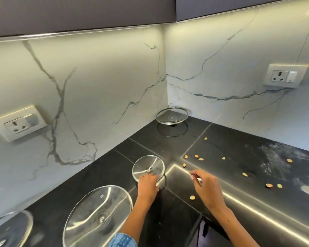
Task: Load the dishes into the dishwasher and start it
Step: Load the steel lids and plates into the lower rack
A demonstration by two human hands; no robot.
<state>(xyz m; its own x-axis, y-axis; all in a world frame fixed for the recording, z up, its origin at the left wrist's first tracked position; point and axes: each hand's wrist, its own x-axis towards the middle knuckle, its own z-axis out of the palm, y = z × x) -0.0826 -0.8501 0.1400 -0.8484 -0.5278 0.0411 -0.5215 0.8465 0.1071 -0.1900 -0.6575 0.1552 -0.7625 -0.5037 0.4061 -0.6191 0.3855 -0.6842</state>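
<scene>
My left hand (148,182) grips the small glass lid (148,169) by its near rim, tilting it. I judge it light, rigid, slippery and breakable; the rim suits. My right hand (206,187) pinches something small I cannot identify.

text: none legible | sockets (19,126), lids (148,168) unmarked (no brands, numbers)

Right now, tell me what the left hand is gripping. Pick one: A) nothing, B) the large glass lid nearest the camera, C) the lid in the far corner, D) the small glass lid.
D: the left hand curls over the near rim of the small glass lid, which is tilted up off the black counter.
</scene>
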